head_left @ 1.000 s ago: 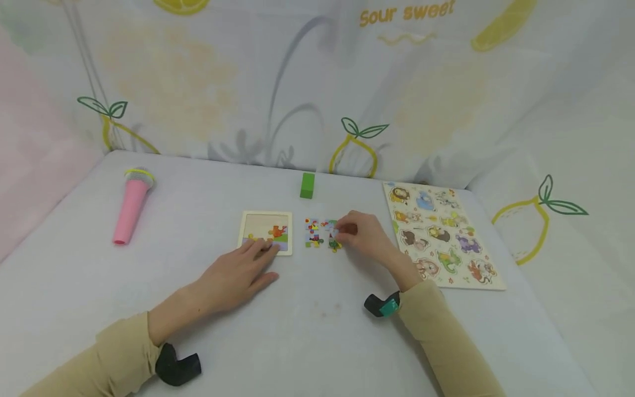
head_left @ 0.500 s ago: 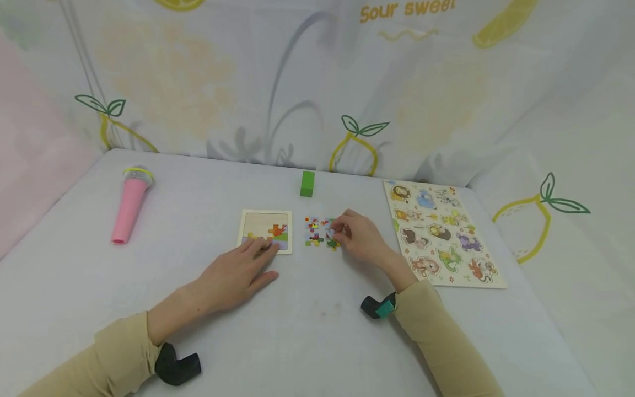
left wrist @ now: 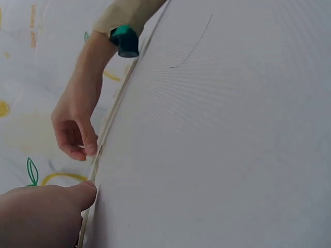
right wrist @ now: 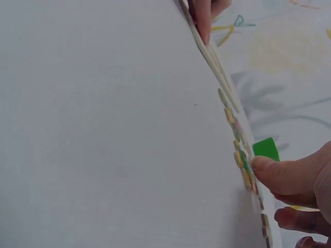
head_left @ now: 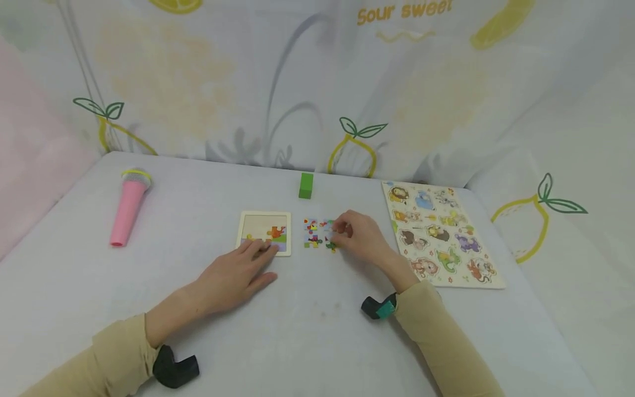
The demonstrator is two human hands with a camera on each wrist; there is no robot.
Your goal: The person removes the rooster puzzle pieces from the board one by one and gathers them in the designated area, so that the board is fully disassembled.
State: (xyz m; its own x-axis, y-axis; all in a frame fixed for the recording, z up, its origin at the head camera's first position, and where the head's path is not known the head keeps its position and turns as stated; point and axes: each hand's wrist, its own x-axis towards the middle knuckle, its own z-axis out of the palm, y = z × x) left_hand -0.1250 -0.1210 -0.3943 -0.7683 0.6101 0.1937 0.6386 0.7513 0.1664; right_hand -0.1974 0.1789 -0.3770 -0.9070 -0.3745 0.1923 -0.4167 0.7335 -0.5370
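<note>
Looks like a piece is being picked by the right hand, fingers curled (can't tell if anything's pinched), from the loose puzzle pieces just right of the tray, whose near edge is covered by the left hand, fingers relaxed, so one probably needs slotting in
</note>
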